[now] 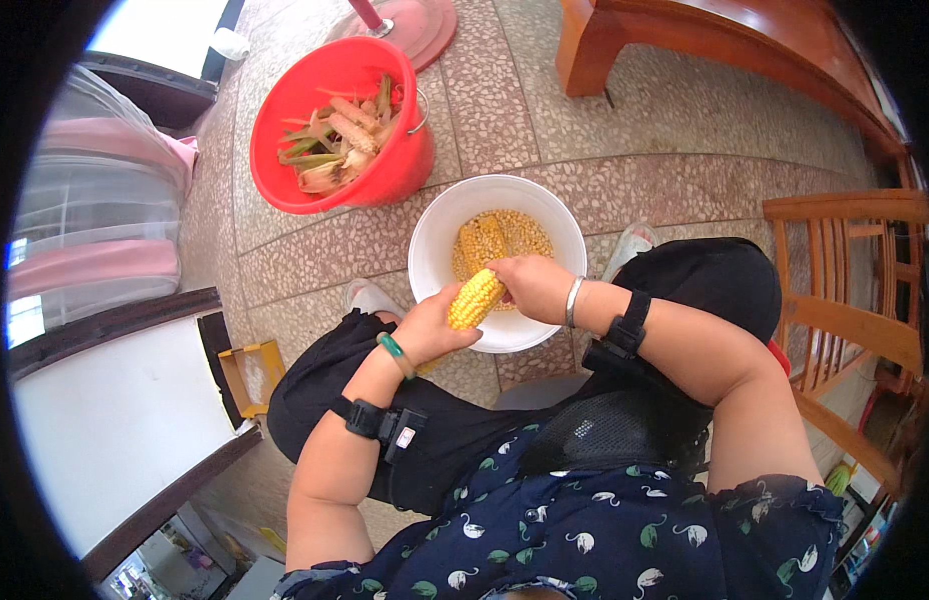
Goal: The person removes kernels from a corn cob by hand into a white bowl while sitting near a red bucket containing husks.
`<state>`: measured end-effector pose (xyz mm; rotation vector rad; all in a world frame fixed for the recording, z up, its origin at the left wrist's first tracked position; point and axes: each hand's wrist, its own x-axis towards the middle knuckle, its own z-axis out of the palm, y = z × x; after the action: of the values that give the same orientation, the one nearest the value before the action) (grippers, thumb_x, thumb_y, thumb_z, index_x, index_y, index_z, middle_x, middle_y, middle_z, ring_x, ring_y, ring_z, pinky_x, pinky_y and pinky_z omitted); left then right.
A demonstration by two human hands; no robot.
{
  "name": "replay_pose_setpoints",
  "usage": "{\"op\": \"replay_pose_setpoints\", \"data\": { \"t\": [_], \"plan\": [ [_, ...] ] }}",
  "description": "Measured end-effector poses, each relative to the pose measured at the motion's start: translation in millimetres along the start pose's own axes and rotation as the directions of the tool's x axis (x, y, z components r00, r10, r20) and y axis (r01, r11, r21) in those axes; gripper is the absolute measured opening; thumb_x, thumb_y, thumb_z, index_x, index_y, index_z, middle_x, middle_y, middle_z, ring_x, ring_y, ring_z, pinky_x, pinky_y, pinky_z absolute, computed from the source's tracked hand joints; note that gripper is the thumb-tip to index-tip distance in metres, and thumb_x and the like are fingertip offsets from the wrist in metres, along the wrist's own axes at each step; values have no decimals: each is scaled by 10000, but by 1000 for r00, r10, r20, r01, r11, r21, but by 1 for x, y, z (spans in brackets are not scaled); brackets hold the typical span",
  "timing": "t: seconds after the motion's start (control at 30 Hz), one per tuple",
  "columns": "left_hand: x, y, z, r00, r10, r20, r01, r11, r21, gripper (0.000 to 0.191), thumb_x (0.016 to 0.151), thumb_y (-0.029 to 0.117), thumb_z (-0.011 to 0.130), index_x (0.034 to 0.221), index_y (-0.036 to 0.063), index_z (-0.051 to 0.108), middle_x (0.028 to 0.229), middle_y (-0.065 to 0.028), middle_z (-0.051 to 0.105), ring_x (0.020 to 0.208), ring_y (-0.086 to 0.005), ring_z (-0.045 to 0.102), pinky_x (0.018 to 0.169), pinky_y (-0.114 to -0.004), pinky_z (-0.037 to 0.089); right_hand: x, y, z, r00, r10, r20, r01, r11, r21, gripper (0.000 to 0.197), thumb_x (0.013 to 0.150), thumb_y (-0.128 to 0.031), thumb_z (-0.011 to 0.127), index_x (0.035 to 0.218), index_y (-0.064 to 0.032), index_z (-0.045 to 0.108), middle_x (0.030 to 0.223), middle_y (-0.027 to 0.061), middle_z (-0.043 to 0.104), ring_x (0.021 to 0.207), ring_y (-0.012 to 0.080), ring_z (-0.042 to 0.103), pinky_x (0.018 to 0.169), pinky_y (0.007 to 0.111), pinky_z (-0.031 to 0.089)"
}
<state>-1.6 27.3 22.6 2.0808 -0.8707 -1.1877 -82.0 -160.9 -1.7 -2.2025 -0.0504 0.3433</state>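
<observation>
Over the near part of a white bucket, an ear of yellow corn lies slantwise between my two hands. My left hand is wrapped around its lower end, a green bangle at the wrist. At the upper end, the fingers of my right hand close on the ear; a silver bangle circles that wrist. Loose corn kernels cover the bottom of the bucket. Another ear of corn rests on those kernels. My right fingertips are partly hidden behind the held ear.
Beyond the white bucket to the left, a red bucket holds bare cobs and husks. A round pink base with a pole stands behind it. A wooden table is at the upper right, a wooden chair at the right.
</observation>
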Motion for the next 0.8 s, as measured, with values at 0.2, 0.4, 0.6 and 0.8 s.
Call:
{"op": "replay_pose_setpoints", "data": {
  "t": [0.2,0.4,0.6,0.8],
  "plan": [
    [2,10,-3,995,-59,80,64,997,-53,570,669,216,696,1136,8,444,879,-121,583,788,-168,565,711,-282,462,-2,4,4,993,88,-81,-90,996,-22,244,700,-68,567,932,5,566,776,205,607,718,360,597,665,416,474],
    [3,2,0,995,-18,101,33,989,-145,580,670,225,700,1138,-2,443,920,-133,579,814,-180,562,728,-285,459,6,12,0,914,373,159,-398,749,530,253,845,-142,403,963,29,546,755,162,614,648,247,630,567,342,524],
    [3,-6,1,997,-14,71,18,999,-46,573,683,228,700,1140,2,440,900,-114,574,796,-173,565,703,-280,466,5,5,-4,924,336,180,-362,628,689,307,897,-189,351,1034,21,528,856,157,596,648,207,626,545,303,532],
    [3,5,-1,989,-100,114,116,983,-143,539,688,219,698,1108,-4,445,821,-89,569,636,-129,562,562,-266,473,7,13,2,951,221,215,-305,767,564,303,898,-181,350,1074,9,507,830,135,615,677,181,629,616,290,528]
  ]
}}
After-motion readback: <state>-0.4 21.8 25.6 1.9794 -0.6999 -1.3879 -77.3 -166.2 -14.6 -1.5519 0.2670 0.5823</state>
